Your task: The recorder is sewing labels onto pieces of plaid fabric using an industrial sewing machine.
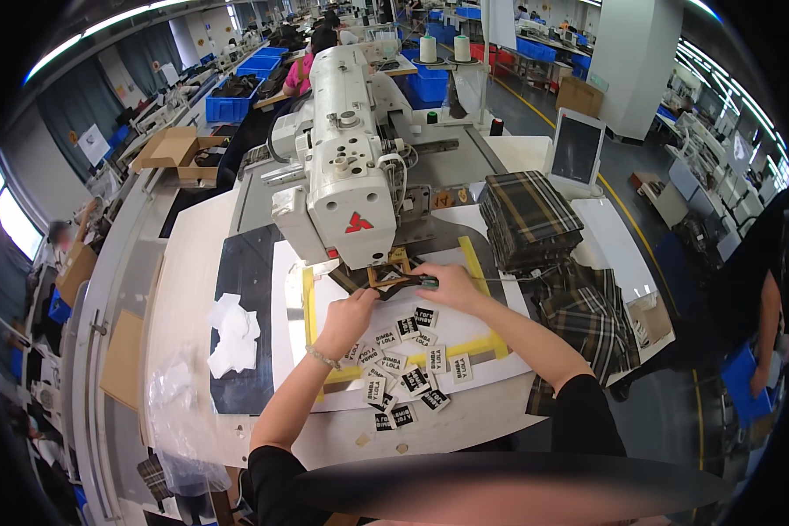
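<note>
A white industrial sewing machine (342, 175) stands in the middle with an orange frame (387, 266) at its lower end. My left hand (351, 317) is closed on the edge of a dark strip of fabric (386, 287) below the head. My right hand (454, 287), to its right, is closed on a small green tool (429, 282), probably thread snips, at that fabric; its fingertips are partly hidden. Black and cream printed labels (394, 363) lie scattered between my forearms on a white board (337, 307) edged with yellow tape.
Folded plaid fabric (531, 219) is stacked at right, with more draped below. White scraps (232, 337) and a plastic bag (175, 412) lie at left. A screen (574, 145) stands behind the stack. Another person (754, 298) is at far right, beside a blue bin (743, 390).
</note>
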Tool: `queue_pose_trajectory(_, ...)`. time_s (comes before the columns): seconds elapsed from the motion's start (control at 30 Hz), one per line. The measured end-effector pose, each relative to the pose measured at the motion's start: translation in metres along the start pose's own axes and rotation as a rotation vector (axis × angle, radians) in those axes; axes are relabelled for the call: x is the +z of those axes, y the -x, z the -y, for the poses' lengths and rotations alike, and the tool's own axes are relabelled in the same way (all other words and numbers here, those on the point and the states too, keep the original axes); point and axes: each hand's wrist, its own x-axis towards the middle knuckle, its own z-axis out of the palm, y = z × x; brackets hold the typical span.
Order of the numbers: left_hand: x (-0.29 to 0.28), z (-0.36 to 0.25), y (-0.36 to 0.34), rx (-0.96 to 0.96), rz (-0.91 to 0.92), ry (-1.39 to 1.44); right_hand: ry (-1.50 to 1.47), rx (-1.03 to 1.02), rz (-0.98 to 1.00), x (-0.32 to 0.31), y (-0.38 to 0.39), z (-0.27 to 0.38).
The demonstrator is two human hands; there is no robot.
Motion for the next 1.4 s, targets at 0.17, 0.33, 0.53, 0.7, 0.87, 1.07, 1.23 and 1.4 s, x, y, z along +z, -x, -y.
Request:
queue_pose_trajectory(0.17,-0.002,0.007,0.005,-0.031,-0.055,0.125,0.040,0.009,-0.005,0.018,-0.005,-0.007)
queue_pose_trajectory(0.33,-0.004,0.002,0.003,-0.097,-0.052,0.190,0.119,0.035,-0.038,0.021,-0.005,-0.007)
queue_pose_trajectory(0.53,-0.007,-0.003,0.000,-0.071,-0.077,0.240,0.217,-0.087,-0.057,0.015,0.006,-0.009)
queue_pose_trajectory(0.7,-0.011,-0.019,0.003,-0.018,-0.087,0.306,0.251,-0.085,0.000,-0.013,0.038,0.020)
queue_pose_trajectory(0.87,-0.024,-0.039,0.012,0.015,0.031,0.463,0.231,-0.108,0.032,-0.037,0.073,0.051)
queue_pose_trajectory(1.07,-0.060,-0.057,0.029,0.291,-0.143,0.369,0.141,0.027,0.116,-0.066,0.070,0.093)
queue_pose_trajectory(1.23,-0.086,-0.069,0.048,0.421,-0.181,0.067,0.128,0.075,0.025,-0.067,0.042,0.084)
queue_pose_trajectory(1.4,-0.095,-0.073,0.075,0.497,-0.167,-0.151,0.616,-0.357,-0.128,-0.044,0.021,0.073)
